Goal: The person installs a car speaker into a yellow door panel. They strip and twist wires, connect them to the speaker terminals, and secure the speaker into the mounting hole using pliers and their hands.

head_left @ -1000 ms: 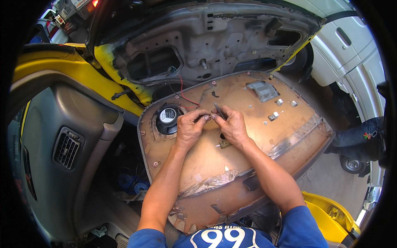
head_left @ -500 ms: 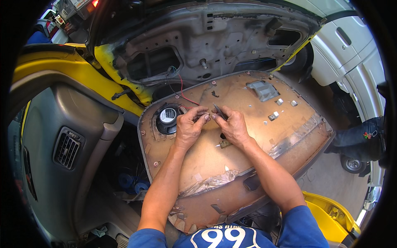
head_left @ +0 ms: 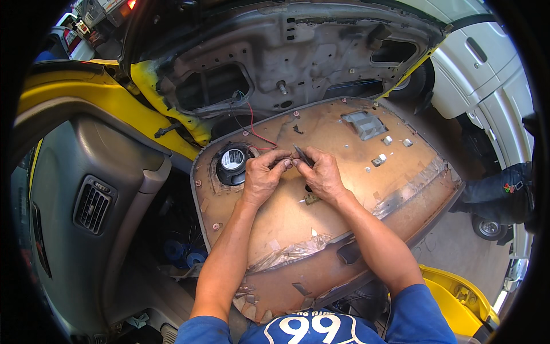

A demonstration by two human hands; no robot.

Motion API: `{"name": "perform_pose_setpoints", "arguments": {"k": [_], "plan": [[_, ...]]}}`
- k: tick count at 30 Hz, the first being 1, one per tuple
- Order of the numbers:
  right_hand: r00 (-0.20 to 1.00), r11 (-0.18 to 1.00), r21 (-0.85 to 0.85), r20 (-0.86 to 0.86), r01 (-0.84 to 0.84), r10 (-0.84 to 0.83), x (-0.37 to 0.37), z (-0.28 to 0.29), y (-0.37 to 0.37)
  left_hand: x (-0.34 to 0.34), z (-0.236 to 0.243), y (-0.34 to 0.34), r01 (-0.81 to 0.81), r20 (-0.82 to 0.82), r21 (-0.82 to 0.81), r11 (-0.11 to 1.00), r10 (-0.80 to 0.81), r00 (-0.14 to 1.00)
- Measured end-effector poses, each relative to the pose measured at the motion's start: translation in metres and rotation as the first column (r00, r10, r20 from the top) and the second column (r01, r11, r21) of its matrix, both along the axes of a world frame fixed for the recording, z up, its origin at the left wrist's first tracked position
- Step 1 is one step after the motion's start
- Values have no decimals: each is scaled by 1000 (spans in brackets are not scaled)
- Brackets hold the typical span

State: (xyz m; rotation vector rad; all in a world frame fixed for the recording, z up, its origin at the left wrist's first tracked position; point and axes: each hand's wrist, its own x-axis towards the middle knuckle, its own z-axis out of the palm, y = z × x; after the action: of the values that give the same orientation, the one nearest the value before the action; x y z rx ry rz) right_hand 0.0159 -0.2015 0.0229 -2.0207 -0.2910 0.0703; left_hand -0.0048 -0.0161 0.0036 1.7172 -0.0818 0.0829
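Note:
My left hand [head_left: 263, 179] is closed in a pinch over the middle of a brown door panel [head_left: 275, 218]. What its fingertips hold is too small to make out; a red wire [head_left: 254, 127] loops just behind them. Nearly touching it, my right hand [head_left: 322, 176] is closed around a slim, dark, pointed tool [head_left: 302, 155], tip pointing away from me. A round black speaker [head_left: 232, 160] with a white label sits in the panel left of my left hand. The red wire runs from the door frame to beside this speaker.
Beyond the panel stands a bare metal door [head_left: 281, 63] with yellow edges. A dashboard [head_left: 114, 155] with an air vent fills the left. A white vehicle [head_left: 481, 69] and a person's dark-clothed leg [head_left: 495, 195] are at right. White clips [head_left: 387, 140] stick up from the panel.
Both hands stay almost in place, with the fingertips drawn slightly closer together. The red wire has shifted slightly near the left fingers.

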Motion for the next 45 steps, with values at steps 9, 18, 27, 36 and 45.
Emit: {"name": "perform_pose_setpoints", "arguments": {"k": [9, 18, 27, 36, 45], "plan": [[991, 993, -102, 114, -61, 72, 0, 7, -4, 1, 3, 3, 14, 26, 54, 998, -15, 1000], [998, 993, -105, 16, -53, 55, 2, 12, -5, 1, 8, 4, -13, 237, 317, 948, -66, 969], [973, 981, -151, 175, -125, 151, 6, 14, -10, -1, 9, 2, -9, 195, 307, 952, -54, 979], [952, 1000, 30, -307, 2, 8, 6, 11, -5, 1, 1, 6, -23, 211, 300, 954, -43, 977], [778, 742, 580, -615, 336, 129, 18, 1, -22, -1, 5, 1, -58, 87, 224, 973, 39, 995]]}}
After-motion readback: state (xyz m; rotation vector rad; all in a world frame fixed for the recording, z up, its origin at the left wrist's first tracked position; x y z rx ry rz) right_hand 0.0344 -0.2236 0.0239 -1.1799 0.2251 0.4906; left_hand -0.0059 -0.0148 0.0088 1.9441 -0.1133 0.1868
